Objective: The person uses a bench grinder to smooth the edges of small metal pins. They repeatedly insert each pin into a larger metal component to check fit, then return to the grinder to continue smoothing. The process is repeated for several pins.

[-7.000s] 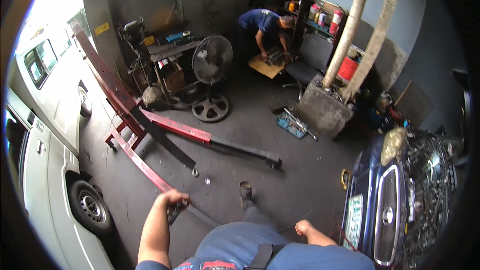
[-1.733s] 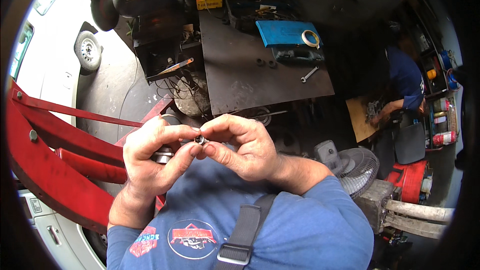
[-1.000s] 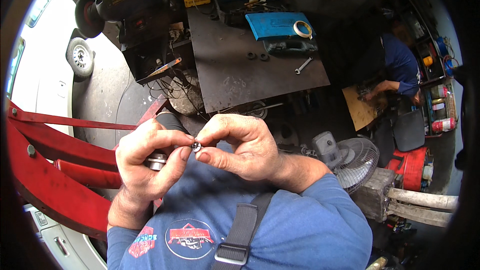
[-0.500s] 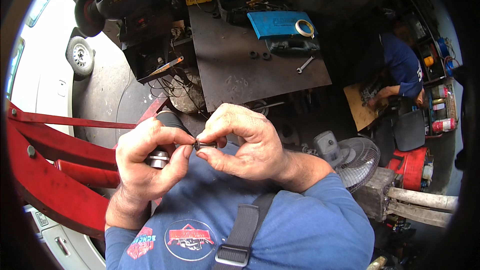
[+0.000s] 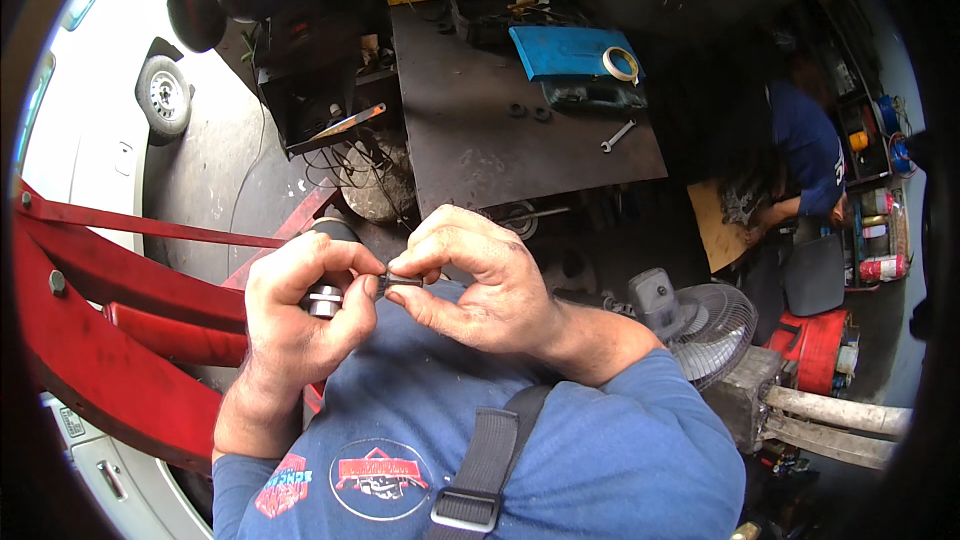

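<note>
A red engine hoist (image 5: 120,370) fills the near left. A dark worktable (image 5: 470,155) spreads across the far middle; an electric fan (image 5: 715,330) stands right. The person's left hand (image 5: 310,305) and right hand (image 5: 480,280) meet centrally. A wrench (image 5: 618,137) lies on the table's right. The left hand cradles a silver cylindrical piece (image 5: 326,301); both hands' thumbs and forefingers pinch a small dark part (image 5: 402,281) between them.

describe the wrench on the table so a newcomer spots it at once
Find the large dark tabletop beyond the person's right hand, then the flat blue panel toward its far right. Below that panel's right end in the picture, near the tabletop's right edge, lies the wrench. It is slim, silvery and slanted, unlike the two small dark rings to its left.
</note>
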The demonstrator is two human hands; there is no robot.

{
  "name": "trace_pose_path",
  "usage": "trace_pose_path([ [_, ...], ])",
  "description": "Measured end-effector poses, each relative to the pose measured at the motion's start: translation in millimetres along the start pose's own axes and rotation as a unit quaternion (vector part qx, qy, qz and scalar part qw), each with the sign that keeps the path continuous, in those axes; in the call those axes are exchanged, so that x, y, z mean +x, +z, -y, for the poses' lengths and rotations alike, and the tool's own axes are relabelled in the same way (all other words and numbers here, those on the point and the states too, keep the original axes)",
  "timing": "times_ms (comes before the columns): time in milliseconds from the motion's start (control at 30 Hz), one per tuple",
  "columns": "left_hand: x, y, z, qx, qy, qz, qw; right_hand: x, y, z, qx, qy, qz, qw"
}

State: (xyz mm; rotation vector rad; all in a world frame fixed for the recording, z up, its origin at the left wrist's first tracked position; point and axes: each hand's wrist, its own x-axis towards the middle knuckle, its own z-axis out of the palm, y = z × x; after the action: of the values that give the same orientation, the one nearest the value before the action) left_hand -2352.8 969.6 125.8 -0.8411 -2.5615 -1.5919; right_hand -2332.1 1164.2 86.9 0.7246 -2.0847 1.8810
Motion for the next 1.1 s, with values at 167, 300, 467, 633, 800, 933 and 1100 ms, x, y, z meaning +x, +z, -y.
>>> trace_pose_path([
  [167,-6.1,3.5,13.2,-0.005,-0.014,-0.027,1.0,-1.8,6.5,-6.5,0.025,0.074,0.022,0.997],
  [300,-12.6,3.9,19.6,-0.019,-0.049,-0.065,0.997,-4.4,8.7,-8.6,0.066,0.114,0.045,0.99],
  [467,-17.8,-0.1,23.7,-0.011,-0.019,-0.055,0.998,-7.3,12.2,-11.7,0.143,0.127,0.023,0.981],
  [633,-18.8,2.9,24.4,-0.042,-0.023,-0.048,0.998,-2.9,4.5,-16.0,0.022,-0.014,0.022,0.999],
  [800,-13.7,6.3,22.6,0.012,0.042,-0.017,0.999,-5.3,-1.6,-6.9,0.025,0.014,0.022,0.999],
  [933,-9.7,11.2,18.8,0.027,0.097,-0.024,0.995,-7.5,-7.8,1.1,0.011,0.019,0.02,1.0],
  [1100,-4.6,17.2,15.8,0.031,0.152,-0.001,0.988,-11.1,-19.3,5.4,0.015,0.019,0.049,0.999],
])
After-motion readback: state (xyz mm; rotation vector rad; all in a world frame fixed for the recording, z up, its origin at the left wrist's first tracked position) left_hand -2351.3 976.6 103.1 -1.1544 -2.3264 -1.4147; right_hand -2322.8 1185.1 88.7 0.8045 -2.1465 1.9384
